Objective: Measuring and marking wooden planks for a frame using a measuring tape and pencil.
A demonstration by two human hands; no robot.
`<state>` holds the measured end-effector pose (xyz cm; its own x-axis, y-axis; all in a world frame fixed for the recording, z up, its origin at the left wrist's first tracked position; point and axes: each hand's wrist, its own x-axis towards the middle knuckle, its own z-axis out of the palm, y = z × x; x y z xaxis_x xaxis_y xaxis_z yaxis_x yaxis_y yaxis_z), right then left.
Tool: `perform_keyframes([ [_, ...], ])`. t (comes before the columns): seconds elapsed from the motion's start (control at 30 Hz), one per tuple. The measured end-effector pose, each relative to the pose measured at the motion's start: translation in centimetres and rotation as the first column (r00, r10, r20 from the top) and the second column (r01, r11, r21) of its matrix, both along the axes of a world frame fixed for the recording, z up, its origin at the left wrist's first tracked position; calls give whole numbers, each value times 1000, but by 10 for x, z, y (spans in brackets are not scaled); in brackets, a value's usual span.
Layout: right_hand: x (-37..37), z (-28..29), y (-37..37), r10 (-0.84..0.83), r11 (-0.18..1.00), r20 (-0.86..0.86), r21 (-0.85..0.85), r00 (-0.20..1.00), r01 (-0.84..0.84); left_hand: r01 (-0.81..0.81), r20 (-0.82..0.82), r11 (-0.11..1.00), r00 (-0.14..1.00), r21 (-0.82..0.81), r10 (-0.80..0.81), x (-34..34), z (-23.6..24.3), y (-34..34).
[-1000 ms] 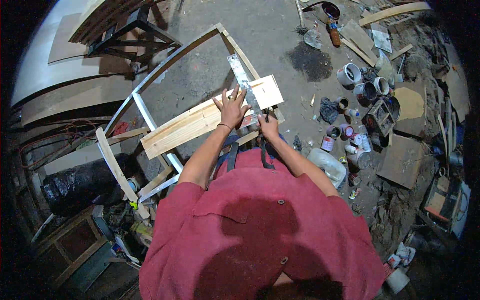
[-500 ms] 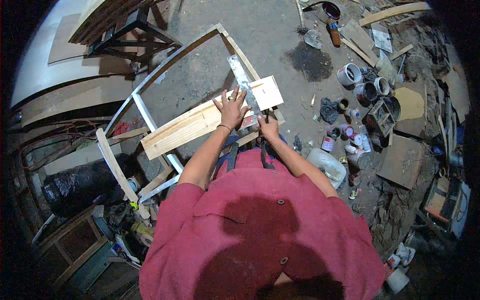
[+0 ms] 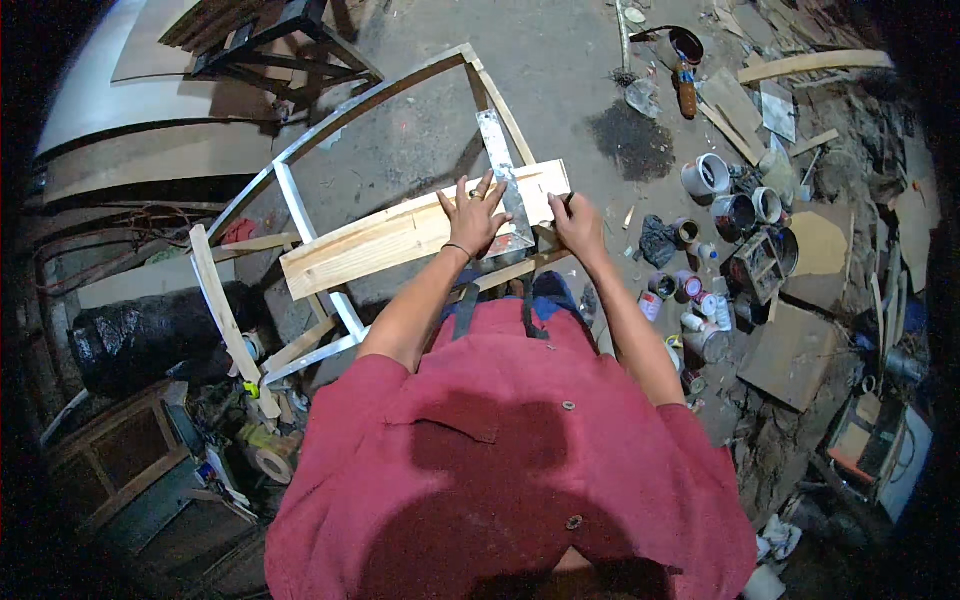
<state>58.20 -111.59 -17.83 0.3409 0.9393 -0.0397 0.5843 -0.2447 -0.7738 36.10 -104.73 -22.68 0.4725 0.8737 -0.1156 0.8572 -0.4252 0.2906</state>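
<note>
Faces a concrete floor (image 3: 560, 90) bearing a large curved wooden frame (image 3: 376, 101), with a white crossbar (image 3: 299, 207) set inside the frame's left part. Wears a red shirt (image 3: 500, 370) with short sleeves. Has a long pale board (image 3: 360, 252) lying aslant over the frame, reaching past the crossbar at its left end and past the frame's straight strip at its right end. Extends both bare forearms forward from either side of the body, slanting them inward to the board. Has a flat metal bar (image 3: 497, 150) lying across the board near the right end, jutting well beyond the far edge and reaching down to the near edge. Rests the left hand (image 3: 474, 216) palm down on the board, just left of the bar, with fingers spread wide toward the far edge and with thumb and index fingertip over the bar's left side. Holds the right hand (image 3: 580, 230) at the near right corner of the board, fingers curled in, pinching a slim dark object (image 3: 568, 205). Cannot tell the object's kind, nor any contact of its tip with the wood. Wears a dark band (image 3: 460, 248) on the left wrist and a ring (image 3: 478, 197) on one left finger.
</note>
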Motion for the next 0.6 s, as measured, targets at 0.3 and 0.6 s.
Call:
perform_keyframes([
  [0.3, -18, -30, 57, 179, 961, -96, 229, 979, -153, 4, -49, 1000, 999, 8, -3, 0, 3, 0],
  [0.6, -16, -27, 11, 319, 907, 78, 264, 945, -328, 11, -40, 1000, 999, 14, -10, -1, 0, -1],
])
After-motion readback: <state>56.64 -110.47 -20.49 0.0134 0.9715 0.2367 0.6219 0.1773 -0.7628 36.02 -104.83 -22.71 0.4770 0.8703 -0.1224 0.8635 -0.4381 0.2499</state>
